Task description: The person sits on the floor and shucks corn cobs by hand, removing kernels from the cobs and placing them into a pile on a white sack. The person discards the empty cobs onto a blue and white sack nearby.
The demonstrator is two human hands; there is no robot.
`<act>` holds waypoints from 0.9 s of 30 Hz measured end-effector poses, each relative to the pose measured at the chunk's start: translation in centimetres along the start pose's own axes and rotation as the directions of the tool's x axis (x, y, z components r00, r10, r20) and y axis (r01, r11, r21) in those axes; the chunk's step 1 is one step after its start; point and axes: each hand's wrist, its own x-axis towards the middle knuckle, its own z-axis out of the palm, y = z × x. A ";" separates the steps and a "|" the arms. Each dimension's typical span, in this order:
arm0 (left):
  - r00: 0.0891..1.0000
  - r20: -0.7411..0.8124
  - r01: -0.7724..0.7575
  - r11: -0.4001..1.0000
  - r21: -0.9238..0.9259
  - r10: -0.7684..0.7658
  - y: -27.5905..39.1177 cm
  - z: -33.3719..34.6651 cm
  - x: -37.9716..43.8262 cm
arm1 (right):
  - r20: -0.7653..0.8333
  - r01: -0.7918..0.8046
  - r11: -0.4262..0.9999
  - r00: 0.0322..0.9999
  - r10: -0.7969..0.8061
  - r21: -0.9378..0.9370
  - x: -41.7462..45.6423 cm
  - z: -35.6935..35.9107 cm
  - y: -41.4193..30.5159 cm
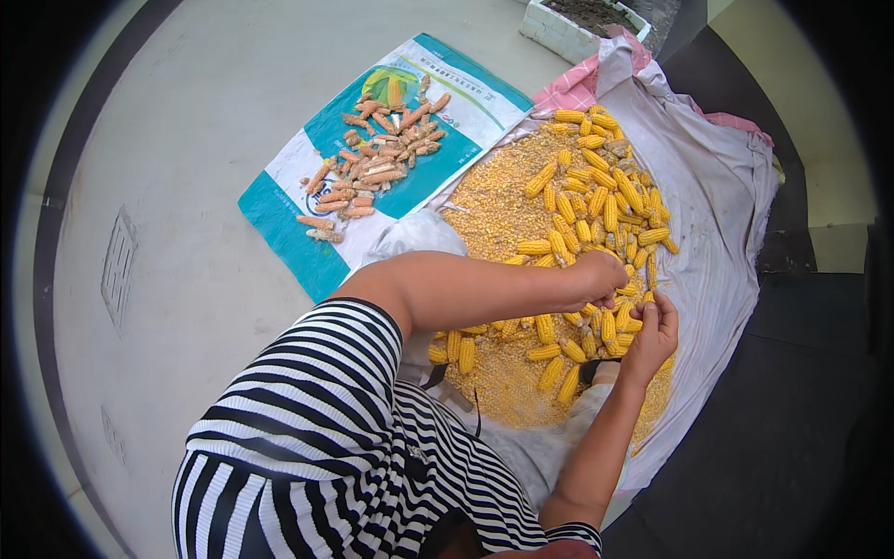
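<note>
My left hand [602, 281] is curled above the middle of a pile of yellow ears of dried corn [597, 202]. My right hand [653, 335] is just below and to the right of it, thumb and fingers bent close together. A bit of yellow shows at its fingertips; whether it is held or lies behind cannot be told. The inside of my left hand is hidden. Loose corn kernels [489, 199] cover the pale cloth [719, 202] around and under the ears. Several ears lie near my foot [606, 372].
A green and white printed woven sack [279, 223] lies flat at upper left, bearing many bare corn cobs [380, 168]. A white foam box of soil [559, 35] stands beyond the cloth. Pink checked fabric [569, 87] edges the cloth. Dark flooring [803, 391] lies at right.
</note>
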 end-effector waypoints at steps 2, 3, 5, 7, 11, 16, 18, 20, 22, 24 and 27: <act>0.972 0.221 -0.153 0.926 0.345 0.078 -0.6 0.2 -0.3 | -0.009 0.080 0.995 0.997 -0.079 0.068 -0.9 -1.3 -1.4; 0.936 0.316 -0.322 0.742 0.587 0.157 -0.4 0.5 -0.6 | -0.026 0.125 0.988 0.992 -0.123 0.095 -1.4 -2.3 -2.4; 0.833 0.514 -0.544 0.143 0.826 0.205 -0.4 0.7 -1.7 | 0.005 0.227 0.963 0.973 -0.230 0.142 -2.9 -3.7 -5.3; 0.849 0.527 -0.526 -0.157 0.836 -0.036 -1.3 0.0 -0.9 | 0.079 0.472 0.863 0.867 -0.491 0.179 -4.9 -4.4 -10.3; 0.825 0.510 -0.564 -0.322 0.760 -0.242 -2.3 -1.1 -1.0 | 0.285 0.801 0.538 0.469 -0.836 0.260 -11.3 -4.7 -21.9; 0.811 0.550 -0.586 -0.281 0.760 -0.201 -1.4 -1.2 -2.3 | 0.089 0.955 0.268 0.258 -0.962 0.127 -16.5 -0.2 -28.1; 0.821 0.540 -0.571 -0.265 0.777 -0.187 -0.5 -1.7 -2.6 | 0.085 0.978 0.202 0.197 -0.977 0.057 -17.8 0.9 -29.3; 0.856 0.501 -0.517 -0.268 0.813 -0.128 1.9 -2.2 -2.6 | 0.115 0.991 0.120 0.127 -0.985 -0.065 -18.8 1.9 -30.7; 0.902 0.431 -0.411 -0.248 0.877 0.031 4.9 -3.8 -2.0 | 0.114 0.997 0.054 0.059 -0.992 -0.048 -19.6 2.4 -31.6; 0.907 0.319 -0.287 -0.151 0.946 0.274 6.8 -5.6 -1.7 | 0.112 0.999 -0.016 -0.011 -0.994 -0.041 -20.6 3.0 -32.6; 0.879 0.156 -0.186 0.021 0.982 0.451 8.0 -6.8 -2.0 | 0.142 0.994 -0.098 -0.090 -0.986 -0.054 -22.2 4.2 -33.8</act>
